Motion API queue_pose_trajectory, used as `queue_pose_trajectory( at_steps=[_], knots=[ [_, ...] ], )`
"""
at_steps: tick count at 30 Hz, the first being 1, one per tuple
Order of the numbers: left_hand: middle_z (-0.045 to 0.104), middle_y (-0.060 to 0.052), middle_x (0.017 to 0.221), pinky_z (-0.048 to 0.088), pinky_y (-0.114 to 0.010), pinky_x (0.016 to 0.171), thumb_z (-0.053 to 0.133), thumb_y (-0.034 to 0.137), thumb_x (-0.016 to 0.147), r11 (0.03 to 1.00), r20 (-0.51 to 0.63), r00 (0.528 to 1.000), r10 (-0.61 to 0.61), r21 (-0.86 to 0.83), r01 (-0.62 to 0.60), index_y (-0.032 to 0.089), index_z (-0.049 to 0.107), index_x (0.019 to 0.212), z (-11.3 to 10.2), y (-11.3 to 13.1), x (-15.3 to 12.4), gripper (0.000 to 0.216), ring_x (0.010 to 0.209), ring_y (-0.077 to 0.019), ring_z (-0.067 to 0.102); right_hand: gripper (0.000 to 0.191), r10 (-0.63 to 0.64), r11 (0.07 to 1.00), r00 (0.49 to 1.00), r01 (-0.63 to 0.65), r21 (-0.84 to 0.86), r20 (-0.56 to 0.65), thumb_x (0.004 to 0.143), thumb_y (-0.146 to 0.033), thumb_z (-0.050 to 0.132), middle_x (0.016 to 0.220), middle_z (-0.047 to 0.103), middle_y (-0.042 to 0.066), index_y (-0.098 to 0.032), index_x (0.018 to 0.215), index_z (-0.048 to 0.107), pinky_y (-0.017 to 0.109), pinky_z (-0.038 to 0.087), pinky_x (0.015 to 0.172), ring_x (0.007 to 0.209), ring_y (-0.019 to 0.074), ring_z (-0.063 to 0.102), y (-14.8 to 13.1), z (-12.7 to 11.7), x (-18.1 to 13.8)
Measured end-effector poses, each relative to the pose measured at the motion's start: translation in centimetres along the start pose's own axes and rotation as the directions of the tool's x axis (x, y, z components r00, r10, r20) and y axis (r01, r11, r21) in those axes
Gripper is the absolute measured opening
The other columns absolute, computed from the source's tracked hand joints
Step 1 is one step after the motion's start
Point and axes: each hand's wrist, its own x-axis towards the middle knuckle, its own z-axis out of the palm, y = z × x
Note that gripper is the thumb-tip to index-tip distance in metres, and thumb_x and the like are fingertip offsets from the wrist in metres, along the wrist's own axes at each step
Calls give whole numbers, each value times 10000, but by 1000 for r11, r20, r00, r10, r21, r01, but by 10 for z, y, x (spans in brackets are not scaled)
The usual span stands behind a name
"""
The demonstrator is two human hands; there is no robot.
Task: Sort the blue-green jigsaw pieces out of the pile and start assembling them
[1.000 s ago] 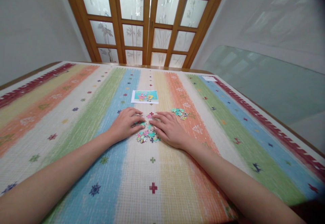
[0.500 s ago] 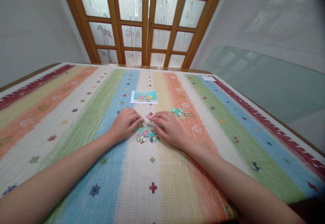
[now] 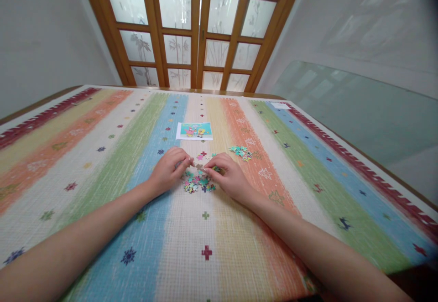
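Note:
My left hand (image 3: pixel 173 169) is closed, thumb and fingertips pinched on what looks like a small jigsaw puzzle piece, mostly hidden. Facing it, my right hand (image 3: pixel 228 173) also pinches a jigsaw puzzle piece, its fingers covering most of it. Just below the fingertips lies a loose pile of jigsaw puzzle pieces (image 3: pixel 195 184) in teal, pink and yellow. A few single pieces lie between and beyond the hands. To the right of my right hand is a second pile, mostly teal pieces (image 3: pixel 240 152). Beyond the hands lies a printed cartoon picture (image 3: pixel 194 131) with a pink and a yellow figure.
A striped, patterned tablecloth (image 3: pixel 186 252) covers the wide table. At the far right corner lies a small white paper (image 3: pixel 279 106). Wooden doors with frosted panes (image 3: pixel 178 49) stand behind the table, and a glass panel (image 3: pixel 356 110) leans along the right wall.
My right hand has drawn slightly right and its fingers have curled into a pinch, so more of the pieces between the hands shows. My left hand has barely moved.

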Motion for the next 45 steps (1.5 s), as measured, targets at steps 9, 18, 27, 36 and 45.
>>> queue_pose_trajectory(
  at_steps=[9,18,27,36,45],
  knots=[
    [652,-38,807,432,-342,846,421,364,1032,993,-23,993,-119,-15,118,188,653,812,-3,-9,-1,365,842,-203,589,143,-50,985,998,43,-170,-37,952,-326,664,846,737,20,-240,857,727,360,435,807,835,190,634,19,-33,0],
    [657,-42,824,437,-341,846,420,351,1032,993,8,993,-115,-29,115,188,660,829,-4,-10,-3,354,853,-202,591,213,-226,535,939,344,-772,261,997,-298,585,805,721,43,-234,901,764,401,333,849,891,228,575,70,-116,-7],
    [657,-43,832,430,-346,856,422,355,1035,994,30,994,-102,-40,103,192,665,836,-5,-8,-3,354,860,-203,586,167,-76,568,938,320,-758,339,970,-232,604,943,728,58,-243,1049,750,381,344,820,951,240,569,65,-122,-6],
    [660,-50,887,427,-377,897,406,389,1035,979,-57,982,-182,80,186,198,659,918,-7,-17,-4,338,921,-224,580,182,-139,695,953,288,-659,270,976,-250,574,888,722,68,-224,1017,750,370,373,781,883,229,587,68,-104,-8],
    [617,-89,1077,414,-463,1004,459,248,990,966,57,982,-178,201,164,195,674,1103,-2,-24,-7,249,1078,-259,538,201,-169,719,942,318,-617,288,985,-275,557,851,713,71,-228,1032,746,373,365,784,861,233,575,70,-94,-9]
  ],
)
